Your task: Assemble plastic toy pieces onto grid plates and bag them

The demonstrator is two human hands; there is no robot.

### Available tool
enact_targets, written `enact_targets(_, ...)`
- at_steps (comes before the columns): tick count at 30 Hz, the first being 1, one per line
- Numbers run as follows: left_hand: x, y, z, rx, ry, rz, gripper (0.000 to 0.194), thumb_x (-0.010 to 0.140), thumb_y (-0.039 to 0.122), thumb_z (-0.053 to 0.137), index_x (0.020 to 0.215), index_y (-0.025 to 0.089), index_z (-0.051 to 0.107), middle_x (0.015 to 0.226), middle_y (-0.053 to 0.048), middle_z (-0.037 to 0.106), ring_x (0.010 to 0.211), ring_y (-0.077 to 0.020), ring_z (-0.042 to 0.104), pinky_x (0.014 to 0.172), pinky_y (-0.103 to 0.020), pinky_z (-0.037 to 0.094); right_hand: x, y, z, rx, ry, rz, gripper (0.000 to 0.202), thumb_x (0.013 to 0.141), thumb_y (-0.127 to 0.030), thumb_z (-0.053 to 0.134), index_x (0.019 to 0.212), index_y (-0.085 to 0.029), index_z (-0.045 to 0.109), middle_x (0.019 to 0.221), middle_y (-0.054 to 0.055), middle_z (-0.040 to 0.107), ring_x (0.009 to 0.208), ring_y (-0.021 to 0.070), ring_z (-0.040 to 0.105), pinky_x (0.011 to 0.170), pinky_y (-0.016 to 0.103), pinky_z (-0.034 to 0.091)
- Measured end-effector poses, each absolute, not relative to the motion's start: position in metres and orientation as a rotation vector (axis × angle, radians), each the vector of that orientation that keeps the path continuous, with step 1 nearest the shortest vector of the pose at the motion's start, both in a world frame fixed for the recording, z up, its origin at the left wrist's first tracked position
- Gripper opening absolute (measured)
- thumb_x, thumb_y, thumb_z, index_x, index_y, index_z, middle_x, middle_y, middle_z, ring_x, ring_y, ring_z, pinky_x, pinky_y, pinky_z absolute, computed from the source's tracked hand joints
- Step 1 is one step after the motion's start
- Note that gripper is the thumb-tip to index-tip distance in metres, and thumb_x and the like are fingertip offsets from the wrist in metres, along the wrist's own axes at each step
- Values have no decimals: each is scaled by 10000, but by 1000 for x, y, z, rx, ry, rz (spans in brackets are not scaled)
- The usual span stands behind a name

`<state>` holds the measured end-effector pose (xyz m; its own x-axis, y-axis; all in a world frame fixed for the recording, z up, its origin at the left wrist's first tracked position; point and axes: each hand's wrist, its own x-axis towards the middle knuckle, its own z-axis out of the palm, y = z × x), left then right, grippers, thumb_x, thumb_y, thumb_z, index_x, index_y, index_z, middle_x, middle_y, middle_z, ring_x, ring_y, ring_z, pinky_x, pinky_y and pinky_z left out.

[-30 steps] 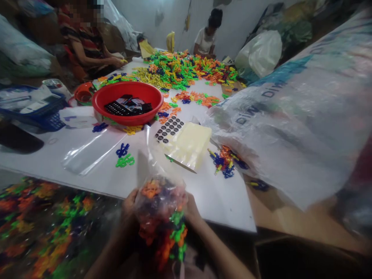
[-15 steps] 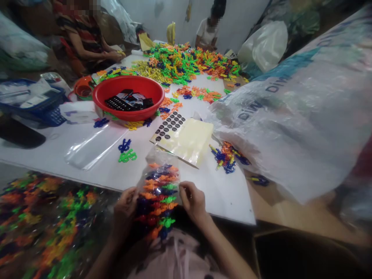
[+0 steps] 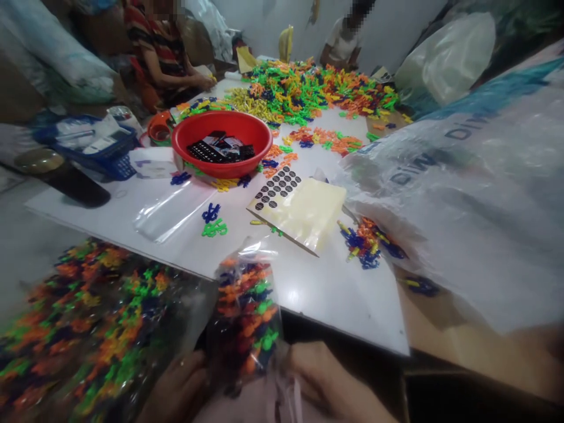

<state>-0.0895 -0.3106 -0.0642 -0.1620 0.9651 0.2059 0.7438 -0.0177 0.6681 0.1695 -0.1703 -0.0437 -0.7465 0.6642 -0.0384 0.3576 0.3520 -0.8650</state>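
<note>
A clear plastic bag filled with rows of orange, green, red and blue plastic pieces lies over the near table edge, towards my lap. At its lower left side is my left hand, dim and blurred, with its fingers curled in against the bag. My right hand has its fingers closed on the bag's lower right edge. Beyond the bag, a sticker sheet with black round labels rests on the white table. A blue piece and a green piece lie left of it.
A red basin holds black cards. Behind it rises a heap of coloured pieces. On the left are a blue basket, a dark bottle and filled bags. A large white sack covers the right. Two people sit beyond.
Both hands have moved down along the bag to its lower end, nearer my body. The view has shifted, so the table things appear further right.
</note>
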Motion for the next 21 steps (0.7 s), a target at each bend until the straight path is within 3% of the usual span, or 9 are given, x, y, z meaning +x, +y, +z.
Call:
enact_targets(4, -98, -253, -10, 1781, 2077, 982, 255, 865, 332, 466, 713, 259, 657, 786, -13, 706, 774, -185, 630, 718, -292, 493, 152, -122, 7, -706, -2315, 1093, 188, 887, -210, 435, 782, -203, 591, 655, -19, 601, 563, 91, 526, 526, 188, 410)
enact_targets(6, -104, -215, 36, 1699, 2221, 1183, 306, 876, 382, 443, 715, 218, 645, 733, -7, 672, 682, -159, 578, 614, -252, 438, 139, -93, 50, -687, -2188, 892, 117, 872, -194, 482, 819, -192, 587, 645, -25, 597, 551, 86, 535, 485, 176, 398)
enact_targets(11, -108, -170, 142, 1747, 2038, 1716, 273, 885, 359, 476, 741, 192, 636, 764, 14, 631, 754, -151, 571, 682, -239, 397, 120, -60, 158, -606, -2067, 378, 47, 854, -193, 555, 881, -211, 589, 699, -17, 599, 603, 101, 557, 541, 198, 444)
enact_targets(13, -104, -176, 160, 1747, 1994, 1715, 285, 873, 366, 481, 707, 188, 629, 720, 10, 615, 713, -151, 558, 654, -238, 389, 112, -62, 173, -577, -2169, 293, 194, 852, -287, 592, 1034, -222, 581, 840, 31, 643, 681, 135, 602, 571, 226, 475)
enact_targets(16, -97, -192, 166, 1694, 1895, 1647, 293, 885, 333, 447, 659, 188, 566, 669, 6, 565, 658, -136, 516, 635, -233, 382, 85, -64, 159, -448, -2317, 133, 445, 824, -424, 593, 1222, -236, 524, 1032, 109, 661, 783, 209, 652, 568, 277, 489)
enact_targets(19, -107, -211, 163, 1736, 1984, 1608, 288, 919, 284, 376, 673, 194, 494, 686, -6, 539, 671, -130, 498, 638, -249, 373, 30, -62, 126, -284, -2418, 54, 190, 855, -345, 485, 956, -277, 631, 769, 56, 698, 574, 191, 641, 427, 252, 377)
enact_targets(21, -120, -234, 159, 1666, 2156, 1611, 293, 923, 282, 364, 660, 198, 461, 676, -8, 531, 669, -129, 497, 633, -259, 372, -13, -72, 112, -264, -2471, 63, 197, 849, -264, 440, 752, -274, 611, 582, 21, 656, 441, 172, 590, 386, 245, 282)
